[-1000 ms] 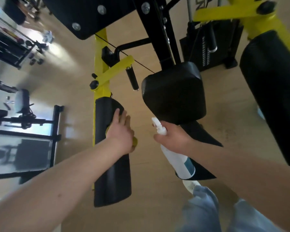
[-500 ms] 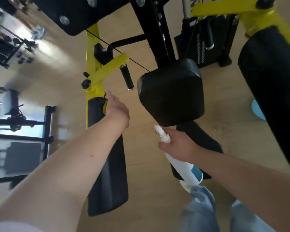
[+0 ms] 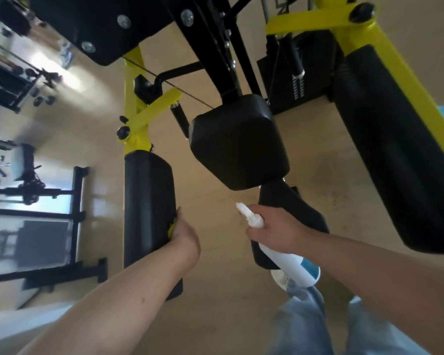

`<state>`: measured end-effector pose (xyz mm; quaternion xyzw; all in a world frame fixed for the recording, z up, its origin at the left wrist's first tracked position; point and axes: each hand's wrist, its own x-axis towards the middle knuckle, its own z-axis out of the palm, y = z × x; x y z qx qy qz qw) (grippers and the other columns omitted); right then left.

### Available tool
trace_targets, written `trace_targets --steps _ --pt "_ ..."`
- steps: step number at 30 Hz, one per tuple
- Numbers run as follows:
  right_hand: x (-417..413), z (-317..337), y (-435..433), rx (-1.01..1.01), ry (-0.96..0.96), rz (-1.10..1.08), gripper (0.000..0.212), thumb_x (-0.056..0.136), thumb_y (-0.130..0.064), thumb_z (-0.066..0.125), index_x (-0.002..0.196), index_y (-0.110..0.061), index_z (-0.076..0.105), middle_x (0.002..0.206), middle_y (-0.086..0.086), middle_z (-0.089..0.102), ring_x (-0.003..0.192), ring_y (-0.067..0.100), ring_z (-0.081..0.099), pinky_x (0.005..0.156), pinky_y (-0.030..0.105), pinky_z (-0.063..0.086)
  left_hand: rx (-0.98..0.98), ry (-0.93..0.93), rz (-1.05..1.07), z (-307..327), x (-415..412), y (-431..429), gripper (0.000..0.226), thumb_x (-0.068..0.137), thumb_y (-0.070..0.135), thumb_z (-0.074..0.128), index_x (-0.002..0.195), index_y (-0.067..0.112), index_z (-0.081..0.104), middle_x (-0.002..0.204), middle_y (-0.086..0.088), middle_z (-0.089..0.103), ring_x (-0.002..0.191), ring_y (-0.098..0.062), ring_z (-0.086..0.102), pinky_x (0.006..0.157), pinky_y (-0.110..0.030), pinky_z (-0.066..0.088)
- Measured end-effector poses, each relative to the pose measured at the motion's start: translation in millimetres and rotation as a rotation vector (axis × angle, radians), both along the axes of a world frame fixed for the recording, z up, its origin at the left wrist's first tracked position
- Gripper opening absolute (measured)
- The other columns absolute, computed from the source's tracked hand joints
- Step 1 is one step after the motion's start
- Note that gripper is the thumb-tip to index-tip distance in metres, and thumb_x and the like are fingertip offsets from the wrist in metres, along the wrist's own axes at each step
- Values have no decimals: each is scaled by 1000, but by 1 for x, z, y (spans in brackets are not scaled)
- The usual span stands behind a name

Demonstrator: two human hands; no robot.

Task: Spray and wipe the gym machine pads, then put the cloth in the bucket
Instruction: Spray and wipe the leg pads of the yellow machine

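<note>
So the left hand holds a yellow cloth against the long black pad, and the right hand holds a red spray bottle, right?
Not quite. The head view shows that the spray bottle in the right hand is white with a blue base, not red. The left hand does hold a yellow cloth against the long black pad.
</note>
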<state>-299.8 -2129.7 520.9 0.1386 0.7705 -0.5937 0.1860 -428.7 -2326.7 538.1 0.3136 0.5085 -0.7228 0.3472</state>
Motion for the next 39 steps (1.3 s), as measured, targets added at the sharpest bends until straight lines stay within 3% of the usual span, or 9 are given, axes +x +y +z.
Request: trace_targets --steps 4,8,11,13,18,24,30,34,39 --pt "-3 11 -12 -28 41 57 13 94 -32 66 105 -28 63 89 -7 67 89 17 67 86 38 57 102 -92 -16 29 40 -1 44 104 40 40 133 14 59 137 -13 58 138 -39 41 121 -70 -1" --pt "-6 19 -27 -68 49 114 27 92 -32 64 117 -21 64 99 -2 70 94 19 67 83 38 57 257 -114 12 50 70 -26 51 104 41 43 146 15 52 155 -17 45 154 -47 10 117 -73 -10" --pt "-12 22 -39 -74 68 162 5 92 -29 66 96 -27 63 86 -5 65 83 17 64 76 35 53 422 -108 55 72 84 -38 50 103 38 46 147 15 51 161 -22 34 155 -47 -2 117 -72 -12" --pt "-16 24 -46 -80 81 185 10 91 -29 66 87 -35 58 80 -10 61 78 12 60 74 36 52 467 -55 97 79 81 -36 51 104 37 43 149 16 49 166 -23 21 155 -46 -7 117 -71 -15" --pt "-27 22 -53 -83 58 176 28 93 -30 66 121 -32 64 94 -10 66 90 13 65 81 35 56 444 87 50 67 31 -8 59 103 45 39 157 20 36 169 -24 -9 151 -49 -23 107 -76 -24" --pt "-37 8 -44 -52 17 95 24 95 -31 65 117 -38 60 96 -10 68 91 13 67 83 32 57 669 325 16 71 -80 21 71 91 58 55 155 33 39 171 -16 -6 154 -46 -14 111 -76 -16" --pt "-45 2 -41 -42 2 33 27 97 -32 65 123 -29 61 98 -5 69 93 17 68 87 37 57 735 442 90 70 -107 48 80 96 77 15 154 31 44 172 -14 1 155 -45 -9 116 -73 -12" --pt "-53 4 -45 -89 -18 3 29 96 -32 65 123 -23 64 102 1 71 96 20 68 88 40 56 802 348 93 70 -88 35 86 95 74 -3 148 34 53 172 -5 11 157 -40 -5 116 -70 -16" --pt "-54 17 -59 -100 17 50 40 94 -35 65 133 -36 62 118 -5 71 107 16 66 97 40 56 684 223 79 69 -27 3 59 101 61 25 144 36 56 172 -9 9 156 -42 -7 112 -72 -21"
